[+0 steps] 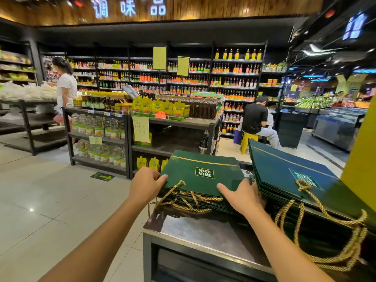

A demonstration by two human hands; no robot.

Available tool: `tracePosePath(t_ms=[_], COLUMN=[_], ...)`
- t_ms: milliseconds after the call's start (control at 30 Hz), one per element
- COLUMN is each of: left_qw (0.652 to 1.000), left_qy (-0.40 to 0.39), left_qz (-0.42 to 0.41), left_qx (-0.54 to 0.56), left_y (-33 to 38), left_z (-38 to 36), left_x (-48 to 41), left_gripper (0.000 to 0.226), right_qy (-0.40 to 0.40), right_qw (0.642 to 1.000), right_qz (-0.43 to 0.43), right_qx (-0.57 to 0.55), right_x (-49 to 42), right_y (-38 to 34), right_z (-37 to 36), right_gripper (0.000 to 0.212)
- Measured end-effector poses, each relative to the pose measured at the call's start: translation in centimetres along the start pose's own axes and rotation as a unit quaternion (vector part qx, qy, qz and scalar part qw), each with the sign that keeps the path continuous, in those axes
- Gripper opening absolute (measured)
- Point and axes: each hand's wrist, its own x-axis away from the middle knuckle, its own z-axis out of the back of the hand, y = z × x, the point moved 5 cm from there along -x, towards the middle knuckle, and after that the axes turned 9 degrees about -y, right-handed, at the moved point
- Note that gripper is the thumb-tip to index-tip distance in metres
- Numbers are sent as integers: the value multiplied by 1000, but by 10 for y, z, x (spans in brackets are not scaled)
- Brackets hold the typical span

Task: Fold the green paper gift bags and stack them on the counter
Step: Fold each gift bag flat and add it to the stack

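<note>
Left hand (146, 184): the fingers are curled round the left edge of the near stack of green gift bags (201, 178), so that this edge is gripped and the pile can be squared.
Right hand (242, 197): the thumb is laid flat on the top face at the near right corner. The other fingers are hidden beyond the edge, so a pinch on the stack is judged likely.
Position of the near stack: it is laid flat at the far end of the counter (203, 231) and held between both hands. The two-sided hold is judged to serve alignment of the bags.
Second stack (284, 174): more folded bags are piled just to the right, tilted up at the far side, close to a yellow pillar (362, 169).
Material: stiff matte paper, dark green, in flat rectangles marked with a thin gold line and a printed label.
Rope handles (189, 198): twisted gold cord is spilled loosely off the near edges, because the bag mouths are turned toward the person.
Counter surface: a dull brushed metal top is set in a dark frame.
</note>
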Motion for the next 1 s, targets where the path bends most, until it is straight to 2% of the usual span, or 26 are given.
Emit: tracePosePath(t_ms=[100,200,333,433,567,733,933,1000], left_qw=[999,988,961,948,934,909,902,899], left_qy=[32,44,47,60,103,102,105,96], left_qz=[-13,-2,11,0,-5,5,6,11], left_qx=[41,146,272,313,343,405,418,427], left_y=[0,2,4,7,6,-4,-11,-12], left_z=[0,2,3,8,20,25,31,30], left_x=[5,11,17,22,37,67,108,120], left_gripper=[35,13,4,10,14,18,20,21], right_qy=[32,32,90,122,141,146,116,115], right_qw=[996,988,985,972,936,930,936,947], right_qz=[35,47,24,25,94,159,162,161], right_qx=[-75,-140,-142,-197,-310,-297,-290,-254], right_x=[-3,-4,-7,-4,10,23,49,61], right_y=[7,10,21,28,32,38,51,54], right_z=[-2,-3,-1,1,1,-9,-15,-12], right_gripper=[65,75,58,46,39,41,42,40])
